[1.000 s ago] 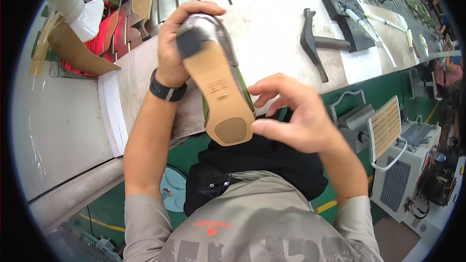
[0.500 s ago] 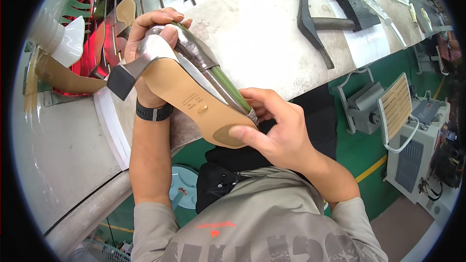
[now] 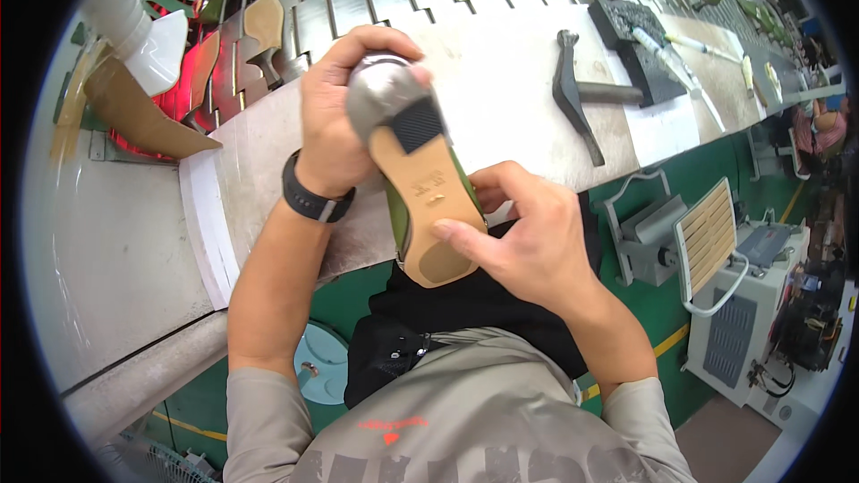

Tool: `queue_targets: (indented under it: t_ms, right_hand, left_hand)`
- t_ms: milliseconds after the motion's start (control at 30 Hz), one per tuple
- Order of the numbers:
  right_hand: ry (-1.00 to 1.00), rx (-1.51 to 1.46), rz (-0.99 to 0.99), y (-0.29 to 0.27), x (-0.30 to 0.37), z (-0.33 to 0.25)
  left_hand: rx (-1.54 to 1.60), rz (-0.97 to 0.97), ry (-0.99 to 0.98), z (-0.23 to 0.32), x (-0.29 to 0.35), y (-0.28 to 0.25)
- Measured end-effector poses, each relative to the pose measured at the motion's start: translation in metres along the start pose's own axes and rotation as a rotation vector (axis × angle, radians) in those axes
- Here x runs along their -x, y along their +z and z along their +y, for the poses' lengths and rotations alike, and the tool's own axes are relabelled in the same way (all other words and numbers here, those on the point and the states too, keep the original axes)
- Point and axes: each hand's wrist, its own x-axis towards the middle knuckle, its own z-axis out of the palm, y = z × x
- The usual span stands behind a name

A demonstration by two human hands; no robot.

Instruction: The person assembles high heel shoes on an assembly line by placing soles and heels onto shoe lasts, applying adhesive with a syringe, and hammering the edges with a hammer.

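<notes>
The left hand (image 3: 335, 130) is wrapped tight around the heel end of a green high-heeled shoe with a tan sole (image 3: 428, 206). The shoe is turned upside down, so the sole faces up. Its fingers curl over the shiny silver heel block and hide most of it. A black watch band (image 3: 309, 201) sits on that wrist.

The right hand (image 3: 528, 241) grips the toe end, with the thumb pressed flat on the sole and the other fingers tucked under the shoe, out of sight. Only a thin strip of the green side shows.

The shoe is held over the near edge of the pale grey bench (image 3: 501, 72). Past the right hand, a dark metal hammer (image 3: 573, 98) lies on the bench. Beyond the left hand, tan shoe soles on stands (image 3: 264, 31) are small and hard to make out.
</notes>
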Motion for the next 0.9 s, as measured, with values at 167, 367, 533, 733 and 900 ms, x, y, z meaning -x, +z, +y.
queue_targets:
  t_ms: [167,367,533,733,900]
  right_hand:
    - [-0.255,-0.053,0.163,-0.023,-0.021,-0.016]
    - [-0.670,0.186,0.123,-0.040,-0.055,-0.050]
    - [-0.936,0.341,0.202,-0.030,-0.053,-0.042]
    - [-0.992,0.420,0.248,-0.022,-0.062,-0.031]
    - [-0.966,0.370,0.230,-0.021,-0.063,-0.030]
  left_hand:
    - [0.058,-0.021,-0.018,0.003,-0.001,0.013]
    - [-0.124,-0.095,0.096,0.011,0.002,0.014]
    - [0.207,-0.064,-0.077,0.009,0.001,0.007]
    - [0.192,-0.078,-0.067,0.005,0.002,0.008]
    - [0.204,-0.052,-0.003,0.001,0.001,0.009]
